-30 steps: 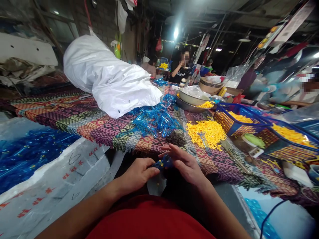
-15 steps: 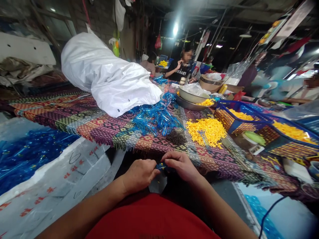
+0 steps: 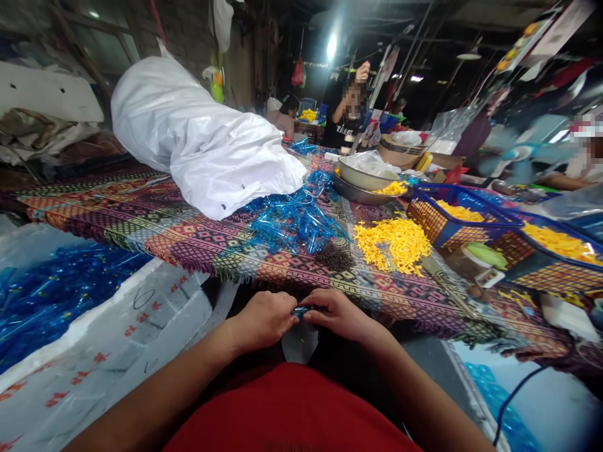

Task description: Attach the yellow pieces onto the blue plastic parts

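My left hand is wrapped around a small translucent blue plastic piece, most of which the fingers hide. From the other side, the thumb and fingers of my right hand close on the end of the same piece. Both hands are low in front of my lap, just before the fringed edge of the patterned cloth. Beyond them on the cloth lie a heap of clear blue plastic pieces, a small pile of dark tiny parts and a pile of yellow plastic parts.
A large white sack lies across the table's left. Blue baskets with yellow parts stand at right, near stacked metal bowls. A box lined with white sheeting holds blue pieces at left. A person sits across the table.
My right hand has closed in on the blue piece, its thumb and fingers now nearer my left hand. The person across has raised a hand higher.
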A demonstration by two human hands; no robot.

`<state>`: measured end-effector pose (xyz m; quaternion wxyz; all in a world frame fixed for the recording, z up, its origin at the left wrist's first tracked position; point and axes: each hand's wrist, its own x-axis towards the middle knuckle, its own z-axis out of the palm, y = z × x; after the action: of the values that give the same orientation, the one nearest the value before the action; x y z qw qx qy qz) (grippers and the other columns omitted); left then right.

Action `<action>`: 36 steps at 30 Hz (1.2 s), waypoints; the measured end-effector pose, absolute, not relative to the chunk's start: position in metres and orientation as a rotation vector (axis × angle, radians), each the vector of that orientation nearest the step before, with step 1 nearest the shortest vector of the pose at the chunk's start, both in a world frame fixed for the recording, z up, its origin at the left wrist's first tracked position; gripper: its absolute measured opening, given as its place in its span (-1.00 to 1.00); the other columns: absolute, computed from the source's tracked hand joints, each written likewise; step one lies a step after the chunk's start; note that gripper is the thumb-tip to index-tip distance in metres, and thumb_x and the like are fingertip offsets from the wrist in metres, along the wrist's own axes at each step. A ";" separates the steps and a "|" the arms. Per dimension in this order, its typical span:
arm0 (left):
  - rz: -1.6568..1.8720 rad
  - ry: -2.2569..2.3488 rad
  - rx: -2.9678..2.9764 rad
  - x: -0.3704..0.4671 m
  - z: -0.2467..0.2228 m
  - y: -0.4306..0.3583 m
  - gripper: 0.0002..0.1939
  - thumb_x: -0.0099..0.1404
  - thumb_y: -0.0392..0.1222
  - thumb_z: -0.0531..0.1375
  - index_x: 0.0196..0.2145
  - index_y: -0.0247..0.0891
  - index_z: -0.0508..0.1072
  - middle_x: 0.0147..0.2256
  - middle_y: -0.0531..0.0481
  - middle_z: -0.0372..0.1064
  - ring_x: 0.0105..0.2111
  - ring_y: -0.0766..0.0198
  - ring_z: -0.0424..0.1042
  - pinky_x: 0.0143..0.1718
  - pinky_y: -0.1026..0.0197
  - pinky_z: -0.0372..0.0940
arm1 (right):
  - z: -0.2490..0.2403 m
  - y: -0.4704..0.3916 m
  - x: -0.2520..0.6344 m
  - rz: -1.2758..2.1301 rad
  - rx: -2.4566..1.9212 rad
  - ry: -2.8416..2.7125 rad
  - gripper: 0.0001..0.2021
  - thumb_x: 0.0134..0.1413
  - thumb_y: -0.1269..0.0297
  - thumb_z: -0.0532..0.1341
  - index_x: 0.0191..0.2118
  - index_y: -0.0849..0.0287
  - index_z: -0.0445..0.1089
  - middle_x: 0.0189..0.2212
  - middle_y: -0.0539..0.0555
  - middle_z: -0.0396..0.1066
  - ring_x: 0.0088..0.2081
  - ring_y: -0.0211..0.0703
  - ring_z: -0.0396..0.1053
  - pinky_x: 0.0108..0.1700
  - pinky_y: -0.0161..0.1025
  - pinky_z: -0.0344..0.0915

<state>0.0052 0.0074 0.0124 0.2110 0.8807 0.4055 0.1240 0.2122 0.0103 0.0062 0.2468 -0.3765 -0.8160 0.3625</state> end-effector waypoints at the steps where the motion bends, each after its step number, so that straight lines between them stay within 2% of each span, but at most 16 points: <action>1: 0.482 1.149 2.363 0.006 0.014 0.008 -0.86 0.17 -0.19 0.11 -0.33 -0.26 0.40 -0.35 -0.06 0.38 -0.33 0.20 0.37 -0.27 0.22 0.21 | 0.007 0.010 0.213 0.948 -1.042 -2.184 -0.79 0.02 0.20 0.21 -0.23 0.16 0.47 -0.38 0.05 0.44 -0.35 -0.19 0.36 -0.30 -0.28 0.25; 3: 0.794 1.182 2.081 0.007 0.016 0.009 -0.77 0.14 -0.18 0.16 -0.22 -0.25 0.37 -0.32 -0.02 0.37 -0.31 0.24 0.36 -0.26 0.23 0.23 | 0.004 0.008 0.213 0.893 -1.080 -2.006 -0.81 0.03 0.21 0.21 -0.25 0.14 0.47 -0.38 0.04 0.44 -0.34 -0.20 0.37 -0.28 -0.28 0.26; 5: 0.970 1.134 1.744 0.012 0.016 0.007 -0.68 0.14 -0.14 0.18 -0.15 -0.27 0.31 -0.37 0.01 0.36 -0.38 0.27 0.36 -0.36 0.26 0.26 | -0.002 0.005 0.212 0.858 -1.088 -1.819 -0.83 0.03 0.23 0.21 -0.26 0.13 0.46 -0.37 0.03 0.44 -0.32 -0.20 0.37 -0.26 -0.28 0.27; 8: 1.028 1.017 1.502 0.022 0.016 0.001 -0.75 0.21 -0.06 0.11 -0.24 -0.30 0.31 -0.49 0.05 0.31 -0.51 0.32 0.33 -0.49 0.29 0.25 | -0.013 0.000 0.207 0.828 -1.049 -1.670 -0.84 0.02 0.24 0.22 -0.25 0.11 0.45 -0.37 0.03 0.44 -0.31 -0.20 0.37 -0.24 -0.27 0.30; 11: 1.112 1.052 1.785 0.028 0.019 -0.004 -0.79 0.25 -0.08 0.06 -0.35 -0.30 0.33 -0.45 0.00 0.33 -0.44 0.30 0.32 -0.38 0.24 0.26 | -0.013 -0.005 0.204 0.777 -0.981 -1.727 -0.81 0.06 0.25 0.19 -0.19 0.10 0.45 -0.27 0.07 0.43 -0.22 -0.16 0.38 -0.16 -0.23 0.32; 14: 1.068 1.015 2.252 0.030 0.022 -0.005 -0.83 0.27 -0.15 0.04 -0.33 -0.31 0.32 -0.36 -0.08 0.33 -0.33 0.24 0.32 -0.29 0.19 0.25 | 0.003 -0.008 0.204 0.572 -0.941 -1.818 -0.74 0.09 0.25 0.16 -0.09 0.09 0.41 -0.19 0.12 0.39 -0.14 -0.14 0.35 -0.11 -0.21 0.31; 17: 0.938 0.963 2.473 0.032 0.023 -0.006 -0.82 0.31 -0.19 -0.03 -0.27 -0.33 0.29 -0.33 -0.13 0.33 -0.31 0.20 0.34 -0.31 0.18 0.26 | 0.025 -0.010 0.204 0.396 -0.835 -1.891 -0.71 0.07 0.21 0.18 -0.07 0.10 0.39 -0.25 0.13 0.37 -0.21 -0.14 0.35 -0.19 -0.22 0.34; 22: 0.820 0.947 2.683 0.033 0.024 -0.011 -0.82 0.30 -0.23 -0.10 -0.32 -0.32 0.25 -0.39 -0.12 0.32 -0.41 0.19 0.34 -0.45 0.19 0.25 | 0.040 -0.021 0.197 0.258 -0.786 -1.915 -0.84 0.04 0.30 0.22 -0.22 0.17 0.39 -0.39 0.11 0.35 -0.34 -0.17 0.33 -0.33 -0.24 0.33; 29: 0.784 1.025 2.801 0.028 0.020 -0.012 -0.82 0.29 -0.23 -0.10 -0.34 -0.31 0.25 -0.45 -0.10 0.32 -0.46 0.17 0.34 -0.52 0.17 0.23 | 0.025 -0.019 0.188 0.290 -0.767 -1.858 -0.87 0.03 0.38 0.21 -0.24 0.19 0.36 -0.43 0.07 0.34 -0.36 -0.18 0.30 -0.35 -0.24 0.29; 36: 0.896 1.111 2.674 0.029 0.028 -0.013 -0.78 0.34 -0.18 -0.12 -0.28 -0.29 0.26 -0.38 -0.08 0.33 -0.38 0.22 0.36 -0.37 0.19 0.28 | 0.032 -0.017 0.185 0.314 -0.749 -1.810 -0.85 0.04 0.43 0.18 -0.21 0.22 0.35 -0.36 0.11 0.31 -0.29 -0.17 0.30 -0.29 -0.24 0.29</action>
<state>0.0289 -0.0133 0.0284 0.0550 0.8809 0.3659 0.2952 0.1851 -0.0170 0.0325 0.5472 -0.3160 -0.7636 0.1327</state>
